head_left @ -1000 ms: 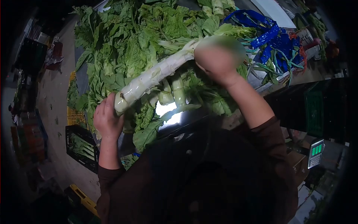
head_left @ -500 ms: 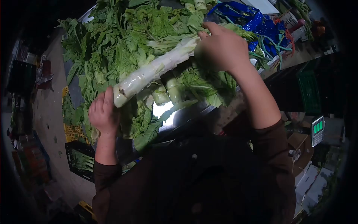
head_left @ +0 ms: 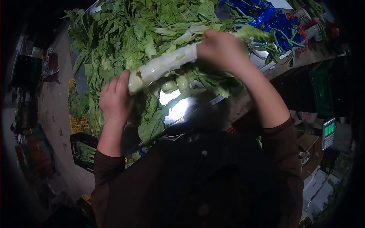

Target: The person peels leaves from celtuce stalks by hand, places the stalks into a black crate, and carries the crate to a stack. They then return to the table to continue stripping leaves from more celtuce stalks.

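Note:
A thick pale stalk (head_left: 161, 67) with green leaf tips at its far end lies slantwise between my hands, above a heap of leafy greens (head_left: 114, 45). My left hand (head_left: 115, 98) is at its cut lower end, fingers wrapped against it, the thumb side hidden. Near the upper right end, my right hand (head_left: 224, 51) is closed round the stalk, slightly blurred. Below the stalk, cut ends of other stalks (head_left: 183, 83) show over the shiny metal tabletop (head_left: 176, 110).
Blue plastic bags and teal cords (head_left: 279, 28) lie at the upper right. A green crate (head_left: 321, 89) and a scale with a lit green display (head_left: 329, 129) stand on the right. A black crate with greens (head_left: 83, 152) is at the lower left.
The stalk's cut end and my left hand have moved up and to the right in view. My right hand has shifted slightly lower along the stalk. The surroundings have shifted slightly with the camera.

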The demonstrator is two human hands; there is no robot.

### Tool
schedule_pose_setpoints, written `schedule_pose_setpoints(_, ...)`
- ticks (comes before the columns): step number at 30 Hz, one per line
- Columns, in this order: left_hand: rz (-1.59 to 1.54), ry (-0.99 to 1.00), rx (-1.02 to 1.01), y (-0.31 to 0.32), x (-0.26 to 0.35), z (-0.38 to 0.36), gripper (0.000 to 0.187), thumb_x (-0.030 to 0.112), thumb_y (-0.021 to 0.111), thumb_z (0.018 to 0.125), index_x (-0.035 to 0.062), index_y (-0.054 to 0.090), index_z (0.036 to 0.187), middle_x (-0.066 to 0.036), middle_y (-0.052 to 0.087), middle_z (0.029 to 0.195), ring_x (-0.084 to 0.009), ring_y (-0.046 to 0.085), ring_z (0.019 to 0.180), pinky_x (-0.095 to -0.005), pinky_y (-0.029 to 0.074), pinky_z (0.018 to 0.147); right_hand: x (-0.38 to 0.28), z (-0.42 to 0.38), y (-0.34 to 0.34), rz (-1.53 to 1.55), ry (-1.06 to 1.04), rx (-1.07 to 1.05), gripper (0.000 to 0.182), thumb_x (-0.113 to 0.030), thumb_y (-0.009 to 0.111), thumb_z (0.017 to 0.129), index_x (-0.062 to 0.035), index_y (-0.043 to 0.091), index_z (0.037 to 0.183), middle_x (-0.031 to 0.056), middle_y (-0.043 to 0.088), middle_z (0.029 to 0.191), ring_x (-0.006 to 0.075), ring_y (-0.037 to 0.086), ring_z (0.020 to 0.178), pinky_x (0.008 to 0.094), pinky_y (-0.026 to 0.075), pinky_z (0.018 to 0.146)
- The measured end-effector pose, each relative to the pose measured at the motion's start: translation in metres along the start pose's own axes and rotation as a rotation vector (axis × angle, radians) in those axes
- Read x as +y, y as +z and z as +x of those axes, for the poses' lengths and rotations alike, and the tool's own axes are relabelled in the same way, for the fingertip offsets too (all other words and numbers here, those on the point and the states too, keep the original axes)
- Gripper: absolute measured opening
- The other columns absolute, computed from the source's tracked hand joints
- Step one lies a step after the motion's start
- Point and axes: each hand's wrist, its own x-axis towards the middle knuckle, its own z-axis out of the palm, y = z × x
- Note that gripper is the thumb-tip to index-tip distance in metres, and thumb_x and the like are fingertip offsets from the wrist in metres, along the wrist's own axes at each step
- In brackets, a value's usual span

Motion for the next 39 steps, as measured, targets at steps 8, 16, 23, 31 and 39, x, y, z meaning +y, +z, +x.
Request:
schedule_pose_setpoints(8, -1.308, -0.671, -0.477, 0.004, 0.036, -0.001, 0.084, -0.001, 0.069, 0.062, 0.0079, 0.04, 0.14, -0.01, 0.056, 0.123, -0.0193, 0.06, 0.1, -0.0289, 0.046, 0.088, 0.018, -0.063, -0.007, 0.134, -0.244, -0.086, 0.037, -0.016, 0.066, 0.082, -0.0127, 0.06, 0.118, 0.0077, 0.067, 0.093, 0.0307, 0.063, 0.087, 0.0378, 0.05, 0.078)
schedule_pose_setpoints(16, -1.936, -0.951, -0.917, 0.0, 0.086, 0.007, 0.093, -0.007, 0.071, 0.059, 0.0077, 0.032, 0.143, -0.013, 0.058, 0.1, -0.0211, 0.06, 0.06, -0.0318, 0.051, 0.053, 0.104, -0.154, -0.016, 0.227, -0.027, 0.304, 0.023, -0.014, 0.063, 0.081, -0.0067, 0.063, 0.103, 0.0125, 0.065, 0.083, 0.0314, 0.062, 0.083, 0.0415, 0.048, 0.076)
schedule_pose_setpoints(23, -1.789, -0.72, -1.351, 0.006, 0.153, 0.031, 0.088, -0.001, 0.073, 0.055, 0.0005, 0.039, 0.136, -0.013, 0.062, 0.093, -0.0213, 0.061, 0.058, -0.0311, 0.051, 0.053, 0.158, -0.268, -0.017, 0.289, 0.34, 0.424, 0.014, -0.015, 0.062, 0.083, -0.0081, 0.063, 0.096, 0.0102, 0.063, 0.071, 0.0296, 0.062, 0.069, 0.0406, 0.048, 0.069)
schedule_pose_setpoints(31, -1.363, -0.14, -1.54, 0.015, 0.295, 0.039, 0.091, -0.002, 0.08, 0.054, -0.0007, 0.041, 0.136, -0.007, 0.058, 0.117, -0.017, 0.058, 0.1, -0.028, 0.046, 0.087, 0.188, -0.424, 0.028, 0.307, 0.686, 0.572, 0.015, -0.023, 0.061, 0.081, -0.0091, 0.058, 0.075, 0.0123, 0.059, 0.066, 0.0312, 0.06, 0.068, 0.0444, 0.047, 0.061)
schedule_pose_setpoints(39, -1.071, 0.047, -1.688, 0.001, 0.409, 0.022, 0.088, -0.008, 0.079, 0.058, -0.0024, 0.04, 0.137, -0.008, 0.056, 0.123, -0.0159, 0.054, 0.108, -0.0284, 0.041, 0.095, 0.21, -0.547, 0.059, 0.166, 0.775, 0.563, 0.021, -0.023, 0.06, 0.081, -0.0093, 0.059, 0.097, 0.0134, 0.062, 0.074, 0.0349, 0.061, 0.075, 0.0428, 0.048, 0.071)
